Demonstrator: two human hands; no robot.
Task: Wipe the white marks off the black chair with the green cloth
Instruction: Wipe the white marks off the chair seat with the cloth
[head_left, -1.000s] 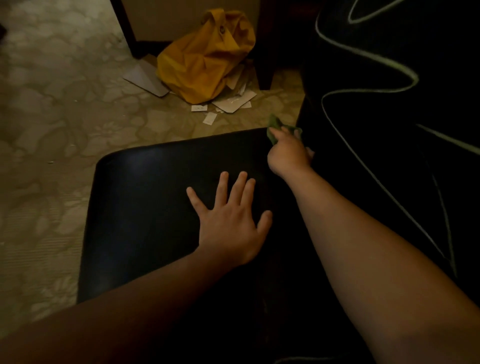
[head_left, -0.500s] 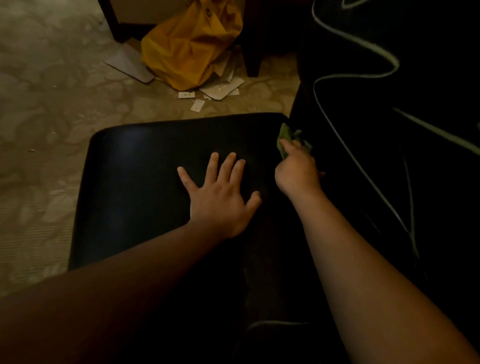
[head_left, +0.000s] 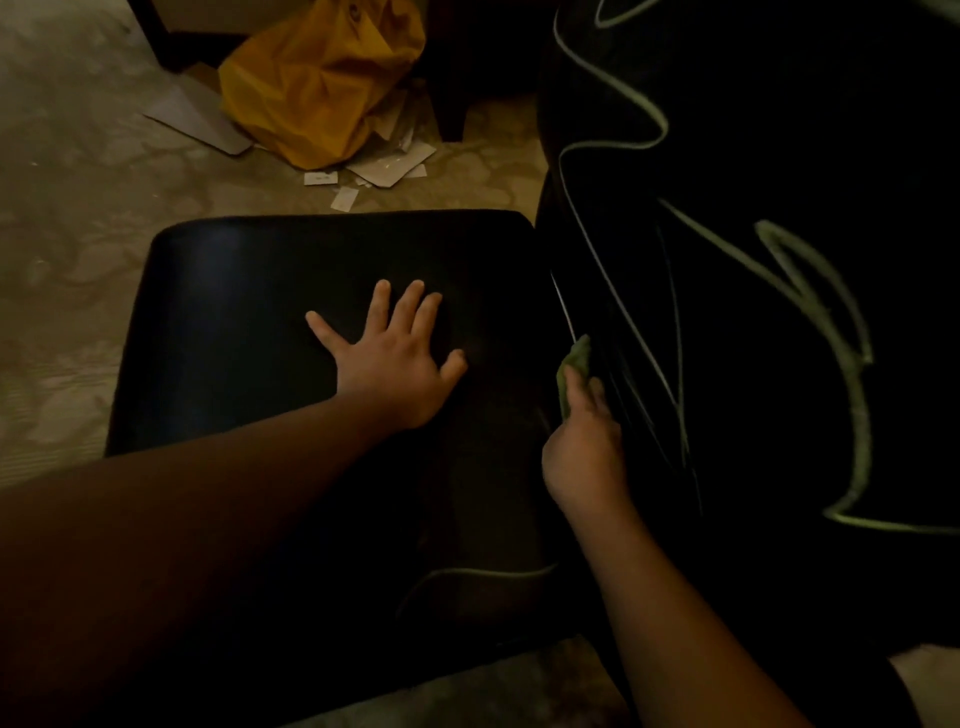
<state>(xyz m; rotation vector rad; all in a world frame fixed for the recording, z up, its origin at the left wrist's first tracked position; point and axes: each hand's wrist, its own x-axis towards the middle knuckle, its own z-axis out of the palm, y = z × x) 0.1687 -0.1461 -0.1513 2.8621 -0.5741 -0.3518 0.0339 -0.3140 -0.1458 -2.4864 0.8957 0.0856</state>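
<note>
1. Two bare hands are at work on the black padded leather chair (head_left: 249, 322) that fills my headcam feed, in dim light over a pale patterned carpet (head_left: 67, 218).
2. At upper left, a flat grey cardboard piece (head_left: 195, 117) lies on the carpet, just beside a crumpled yellow fabric bag (head_left: 317, 83); scattered white paper scraps (head_left: 363, 174) sit at the bag's foot, near the seat's far edge.
3. My left hand (head_left: 395, 358) lies flat on the middle of the seat, fingers straight and spread, pressing the cushion and grasping nothing.
4. A thin white chalk-like squiggle (head_left: 478, 574) runs across the near part of the seat, below and between my two arms.
5. My right hand (head_left: 584, 447) is at the seam where seat meets backrest, fingers curled around the small green cloth (head_left: 574, 364), clenching it.
6. Only the cloth's upper end shows, poking out above my fingers and touching the lower edge of the backrest, beside a thin white line.
7. Further right, looping white marks (head_left: 821, 332) cover the dark backrest, from the top of the feed down to its right edge.
</note>
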